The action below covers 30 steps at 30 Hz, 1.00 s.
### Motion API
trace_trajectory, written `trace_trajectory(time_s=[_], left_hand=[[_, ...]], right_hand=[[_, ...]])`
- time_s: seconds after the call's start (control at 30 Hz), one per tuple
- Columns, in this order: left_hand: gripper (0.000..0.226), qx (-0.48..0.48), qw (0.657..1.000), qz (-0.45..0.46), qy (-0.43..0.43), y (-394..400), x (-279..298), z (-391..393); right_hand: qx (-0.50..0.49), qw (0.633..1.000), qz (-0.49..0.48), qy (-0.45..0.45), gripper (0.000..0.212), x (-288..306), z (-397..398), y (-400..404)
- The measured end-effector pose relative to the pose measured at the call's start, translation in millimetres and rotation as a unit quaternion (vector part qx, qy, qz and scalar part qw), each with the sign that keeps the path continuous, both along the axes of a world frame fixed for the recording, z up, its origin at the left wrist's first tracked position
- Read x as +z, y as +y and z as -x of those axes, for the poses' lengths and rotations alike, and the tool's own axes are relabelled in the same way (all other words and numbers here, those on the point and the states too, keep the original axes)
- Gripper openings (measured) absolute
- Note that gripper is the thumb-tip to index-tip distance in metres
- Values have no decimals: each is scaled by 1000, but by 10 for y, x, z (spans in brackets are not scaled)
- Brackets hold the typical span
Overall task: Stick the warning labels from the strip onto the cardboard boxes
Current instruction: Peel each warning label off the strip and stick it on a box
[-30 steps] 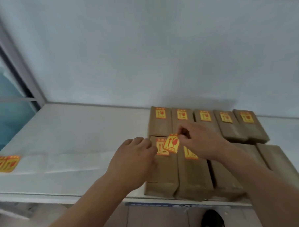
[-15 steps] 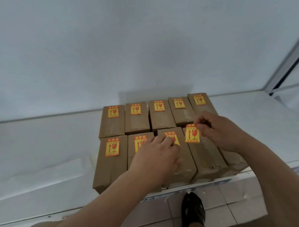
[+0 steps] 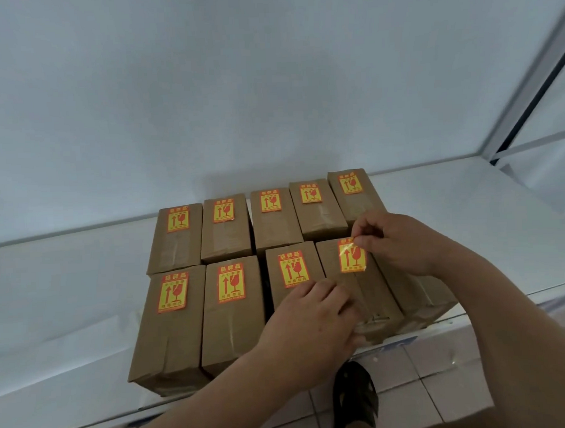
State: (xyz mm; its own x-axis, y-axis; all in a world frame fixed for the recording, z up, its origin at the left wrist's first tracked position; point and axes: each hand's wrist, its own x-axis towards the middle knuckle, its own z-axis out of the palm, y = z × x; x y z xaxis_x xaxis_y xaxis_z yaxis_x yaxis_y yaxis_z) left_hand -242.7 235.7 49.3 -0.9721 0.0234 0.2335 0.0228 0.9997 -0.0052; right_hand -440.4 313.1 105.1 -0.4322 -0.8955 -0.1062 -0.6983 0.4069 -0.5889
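I see the right hand pinching the top edge of a yellow and red rectangular warning label and laying it on the far end of the fourth brown cardboard box in the near row. I judge it holds only that edge so the sticker can settle from the bottom up without creasing. The left hand rests on the near ends of the third box and the fourth, fingers loosely bent and gripping nothing, probably to keep the boxes from sliding. The other boxes I can see whole already carry labels at their far ends, so the row is being matched. A fifth near box lies under the right wrist; I cannot tell if it is labelled. I see no strip in this view.

The boxes stand in two tight rows on a white tabletop, against a plain white wall, with a white frame post at far right. Pale floor tiles and a dark sandal show below the near edge.
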Motion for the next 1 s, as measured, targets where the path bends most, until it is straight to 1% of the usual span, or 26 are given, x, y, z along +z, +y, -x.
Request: trace_trajectory(time_s=[0.2, 0.57, 1.0], left_hand=[[28, -9, 1000, -3, 8, -22, -16, 14], [29, -3, 1000, -7, 12, -18, -37, 10], [28, -2, 1000, -20, 20, -23, -44, 11]], right_hand=[[6, 1000, -18, 6, 5, -106, 37, -18], [2, 1000, -19, 22, 3, -183, 41, -84], [2, 999, -30, 25, 11, -209, 7, -126]])
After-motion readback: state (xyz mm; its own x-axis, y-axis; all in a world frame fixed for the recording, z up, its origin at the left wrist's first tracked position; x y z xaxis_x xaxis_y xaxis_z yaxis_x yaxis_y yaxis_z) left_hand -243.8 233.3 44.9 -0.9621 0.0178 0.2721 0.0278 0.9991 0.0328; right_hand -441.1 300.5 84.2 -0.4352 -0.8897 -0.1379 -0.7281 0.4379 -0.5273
